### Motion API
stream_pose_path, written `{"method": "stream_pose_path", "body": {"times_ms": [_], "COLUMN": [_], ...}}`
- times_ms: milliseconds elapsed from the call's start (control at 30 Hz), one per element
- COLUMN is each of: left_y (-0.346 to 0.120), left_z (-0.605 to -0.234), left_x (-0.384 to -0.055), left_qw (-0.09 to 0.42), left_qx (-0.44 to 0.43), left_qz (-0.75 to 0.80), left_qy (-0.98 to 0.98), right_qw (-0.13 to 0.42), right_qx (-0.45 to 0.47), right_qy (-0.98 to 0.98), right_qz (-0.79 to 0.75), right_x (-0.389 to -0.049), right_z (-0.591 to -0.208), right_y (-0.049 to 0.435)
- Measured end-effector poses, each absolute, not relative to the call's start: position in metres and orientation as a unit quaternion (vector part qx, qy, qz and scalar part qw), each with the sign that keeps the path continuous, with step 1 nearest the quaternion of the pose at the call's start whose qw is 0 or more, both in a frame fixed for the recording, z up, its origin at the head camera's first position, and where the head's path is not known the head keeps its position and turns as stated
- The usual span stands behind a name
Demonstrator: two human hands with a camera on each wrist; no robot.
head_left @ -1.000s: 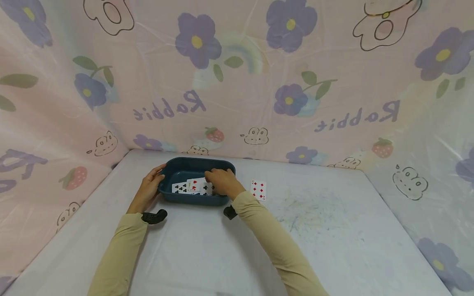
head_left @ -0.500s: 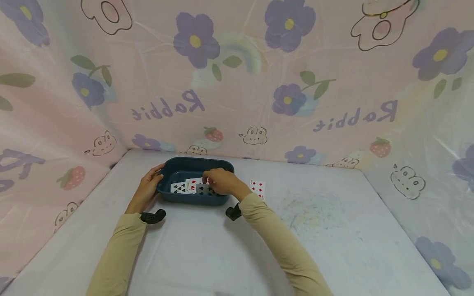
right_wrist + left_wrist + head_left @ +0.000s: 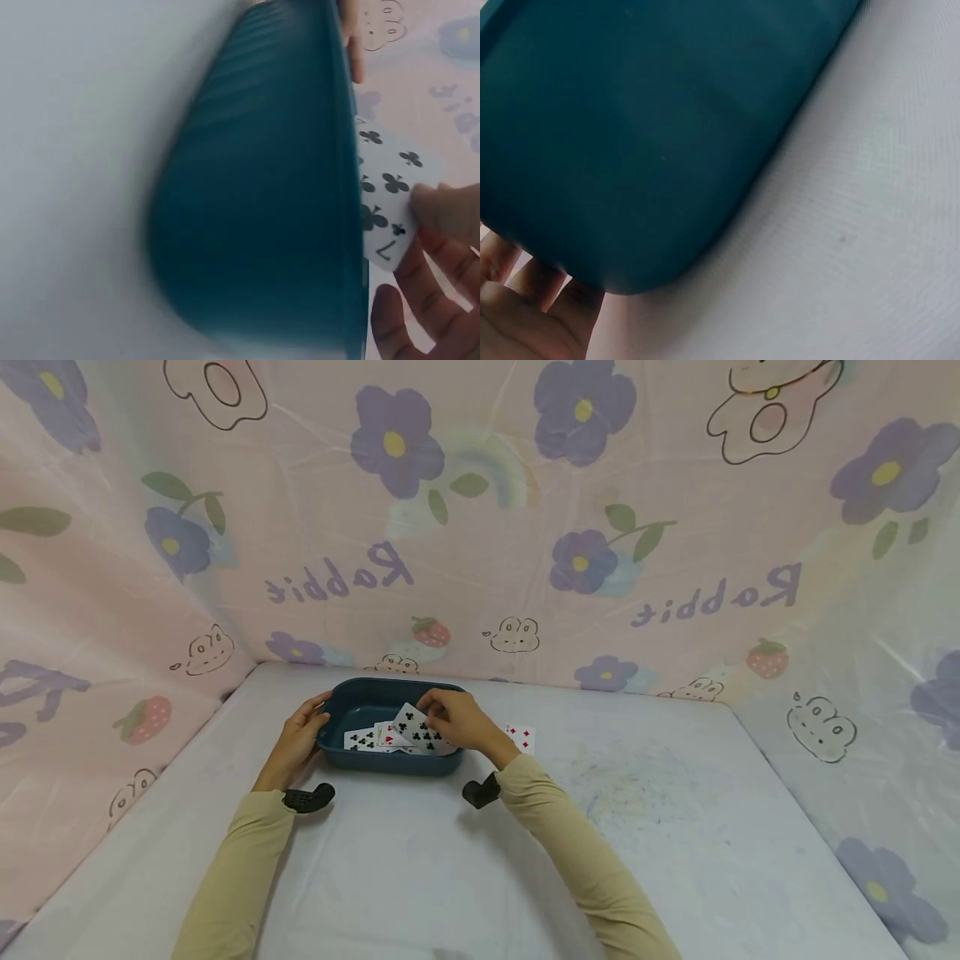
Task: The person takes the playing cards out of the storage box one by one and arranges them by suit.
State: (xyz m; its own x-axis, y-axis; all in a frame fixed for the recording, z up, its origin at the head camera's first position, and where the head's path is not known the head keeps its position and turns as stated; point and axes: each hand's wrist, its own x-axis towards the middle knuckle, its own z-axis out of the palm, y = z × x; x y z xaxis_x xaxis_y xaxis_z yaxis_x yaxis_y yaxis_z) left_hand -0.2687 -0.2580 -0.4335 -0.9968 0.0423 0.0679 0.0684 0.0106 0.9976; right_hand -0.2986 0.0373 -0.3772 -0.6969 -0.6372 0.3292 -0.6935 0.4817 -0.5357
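Note:
A dark teal plastic basin [image 3: 393, 763] stands on the white table, with several playing cards [image 3: 363, 739] lying face up inside it. My left hand [image 3: 296, 743] grips its left end at the rim; in the left wrist view only some fingers [image 3: 536, 289] show against the basin wall. Over the basin's right end, my right hand [image 3: 463, 720] pinches the seven of clubs [image 3: 390, 187] between thumb and fingers. That card is tilted up above the others, and the basin wall hides part of it in the right wrist view.
A six of diamonds card [image 3: 523, 737] lies face up on the table [image 3: 405, 868] right of the basin, partly covered by my right wrist. A flowered curtain [image 3: 480, 527] hangs close behind the basin. Faint stains [image 3: 637, 785] mark the table at right.
My right hand has lifted the seven of clubs from lying in the basin to a raised tilt and shifted slightly right. My left hand keeps its place on the basin.

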Motion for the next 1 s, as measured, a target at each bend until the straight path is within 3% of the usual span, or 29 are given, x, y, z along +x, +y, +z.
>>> {"method": "stream_pose_path", "body": {"times_ms": [367,1000], "left_y": [-0.257,-0.26], "left_z": [-0.433,-0.433], "left_x": [-0.269,-0.27], "left_qw": [0.012,0.017], "left_qx": [-0.034,-0.047], "left_qz": [-0.702,-0.681], "left_qy": [-0.711,-0.731], "right_qw": [0.058,0.009], "right_qx": [0.266,0.157], "right_qy": [-0.839,-0.759], "right_qz": [0.471,0.632], "right_x": [-0.297,-0.288], "right_z": [-0.374,-0.353], "right_y": [0.046,0.084]}}
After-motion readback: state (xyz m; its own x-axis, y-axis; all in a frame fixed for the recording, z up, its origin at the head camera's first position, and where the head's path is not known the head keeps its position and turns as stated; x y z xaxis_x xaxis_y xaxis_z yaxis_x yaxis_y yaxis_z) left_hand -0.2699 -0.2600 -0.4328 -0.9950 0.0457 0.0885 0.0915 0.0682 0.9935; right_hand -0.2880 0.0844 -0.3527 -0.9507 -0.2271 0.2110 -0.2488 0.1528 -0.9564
